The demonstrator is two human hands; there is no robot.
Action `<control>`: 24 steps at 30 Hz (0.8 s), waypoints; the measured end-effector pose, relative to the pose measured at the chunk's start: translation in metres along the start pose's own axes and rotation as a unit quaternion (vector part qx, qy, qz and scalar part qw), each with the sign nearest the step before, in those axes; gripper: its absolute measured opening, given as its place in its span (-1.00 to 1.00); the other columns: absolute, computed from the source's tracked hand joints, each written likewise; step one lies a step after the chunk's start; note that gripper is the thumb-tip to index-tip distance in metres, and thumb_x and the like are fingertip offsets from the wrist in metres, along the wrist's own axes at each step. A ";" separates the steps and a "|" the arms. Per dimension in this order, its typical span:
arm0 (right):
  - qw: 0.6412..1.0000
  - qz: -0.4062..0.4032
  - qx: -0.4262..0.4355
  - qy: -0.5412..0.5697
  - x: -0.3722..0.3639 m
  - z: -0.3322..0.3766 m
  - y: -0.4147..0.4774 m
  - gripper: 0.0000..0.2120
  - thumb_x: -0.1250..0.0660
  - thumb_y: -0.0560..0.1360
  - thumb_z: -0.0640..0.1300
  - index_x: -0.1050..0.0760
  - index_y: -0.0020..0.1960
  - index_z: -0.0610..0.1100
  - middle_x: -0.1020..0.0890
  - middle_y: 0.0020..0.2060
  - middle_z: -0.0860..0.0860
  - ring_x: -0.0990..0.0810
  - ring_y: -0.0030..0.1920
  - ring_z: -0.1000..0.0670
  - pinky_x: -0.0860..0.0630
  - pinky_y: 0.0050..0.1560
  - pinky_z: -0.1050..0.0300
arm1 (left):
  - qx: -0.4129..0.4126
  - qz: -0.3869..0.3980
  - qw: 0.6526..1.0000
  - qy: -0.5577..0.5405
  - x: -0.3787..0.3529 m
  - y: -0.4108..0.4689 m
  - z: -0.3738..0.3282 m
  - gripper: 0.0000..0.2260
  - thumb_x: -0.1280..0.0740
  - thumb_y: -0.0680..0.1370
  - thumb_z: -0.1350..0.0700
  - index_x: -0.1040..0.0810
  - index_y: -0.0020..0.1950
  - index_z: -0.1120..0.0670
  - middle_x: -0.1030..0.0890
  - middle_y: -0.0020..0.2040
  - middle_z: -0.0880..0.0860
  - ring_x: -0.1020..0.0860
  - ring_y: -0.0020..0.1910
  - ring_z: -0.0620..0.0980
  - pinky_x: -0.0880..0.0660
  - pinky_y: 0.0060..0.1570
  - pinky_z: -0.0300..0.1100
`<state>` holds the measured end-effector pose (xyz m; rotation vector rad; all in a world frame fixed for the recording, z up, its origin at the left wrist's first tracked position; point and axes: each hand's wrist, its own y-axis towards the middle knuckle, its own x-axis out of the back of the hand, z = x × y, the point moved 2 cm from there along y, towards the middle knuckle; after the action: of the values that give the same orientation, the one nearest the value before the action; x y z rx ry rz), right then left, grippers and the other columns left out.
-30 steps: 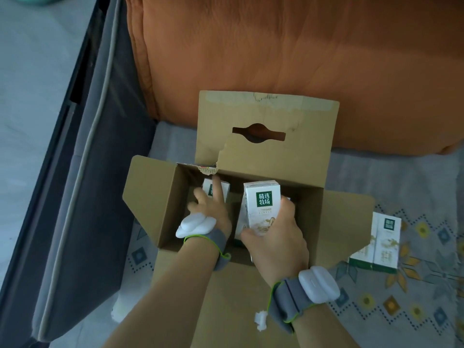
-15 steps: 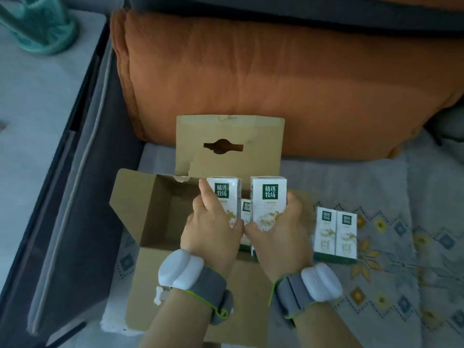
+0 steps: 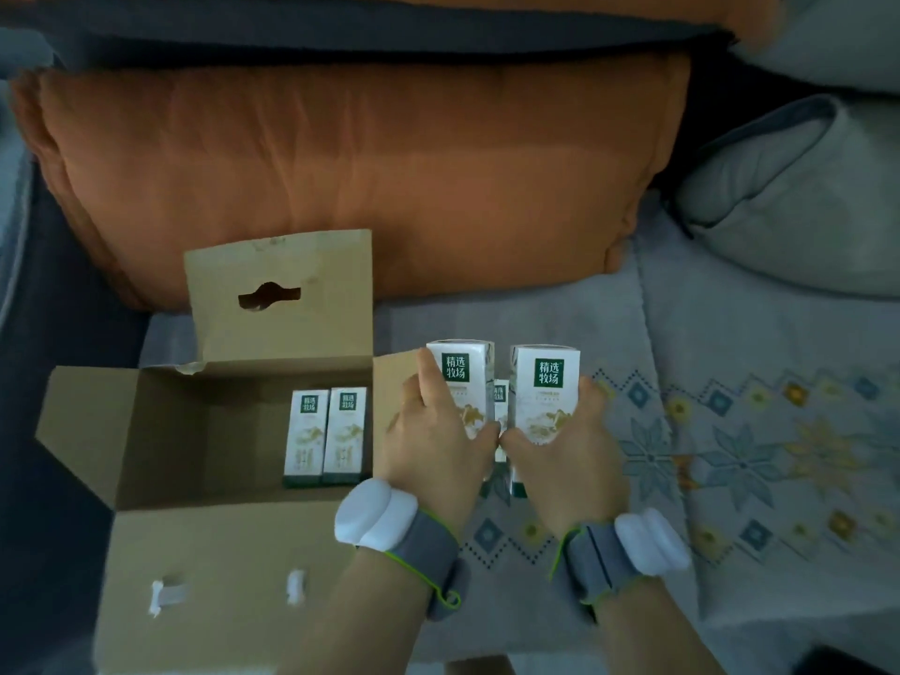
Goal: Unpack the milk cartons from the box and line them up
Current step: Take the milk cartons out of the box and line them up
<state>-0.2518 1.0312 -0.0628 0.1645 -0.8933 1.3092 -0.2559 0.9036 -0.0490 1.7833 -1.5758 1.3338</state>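
Both hands loaded, one milk carton each, held to the right of the box.

The left hand (image 3: 433,443) grips the left carton (image 3: 462,382); the right hand (image 3: 560,443) grips the right carton (image 3: 548,397). Thumbs touch. More cartons (image 3: 500,411) show partly hidden behind the hands. Left of the hands, two cartons (image 3: 325,433) stand in the open box (image 3: 170,440). Risk: the soft patterned cloth (image 3: 730,455) may let a carton topple others when set down.

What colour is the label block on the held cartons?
Dark green with white characters, on white cartons; clearest in the head view.
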 end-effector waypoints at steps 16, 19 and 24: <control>0.999 -0.001 -0.055 -0.004 -0.002 -0.141 0.083 -0.39 -0.47 0.29 -0.18 -0.30 0.27 -0.11 -0.51 -0.13 0.06 -0.45 -0.29 0.05 -0.27 -0.45 0.29 | 0.034 0.114 0.992 0.051 -0.154 -0.037 0.016 -0.11 -0.35 0.40 -0.15 0.15 0.50 0.03 -0.36 0.33 0.08 -0.52 0.12 0.12 -0.48 -0.18 -0.09; 0.997 0.017 -0.067 -0.015 -0.013 -0.156 0.097 -0.37 -0.46 0.29 -0.17 -0.29 0.29 -0.11 -0.53 -0.06 0.01 -0.48 -0.23 0.00 -0.38 -0.33 0.22 | 0.053 0.126 0.989 0.050 -0.172 -0.045 0.022 -0.10 -0.36 0.39 -0.18 0.15 0.50 0.02 -0.35 0.37 0.06 -0.50 0.17 0.12 -0.50 -0.14 -0.06; 0.996 0.030 -0.085 -0.023 -0.026 -0.175 0.107 -0.36 -0.43 0.29 -0.16 -0.25 0.30 -0.06 -0.54 -0.10 0.03 -0.47 -0.31 0.02 -0.26 -0.46 0.33 | 0.055 0.139 0.987 0.053 -0.187 -0.059 0.036 -0.10 -0.37 0.38 -0.18 0.13 0.50 0.01 -0.34 0.37 0.05 -0.50 0.17 0.14 -0.51 -0.09 -0.01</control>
<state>-0.2624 1.1437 -0.2359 0.0357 -1.0510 1.2824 -0.1703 0.9899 -0.2073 1.5666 -1.7706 1.6428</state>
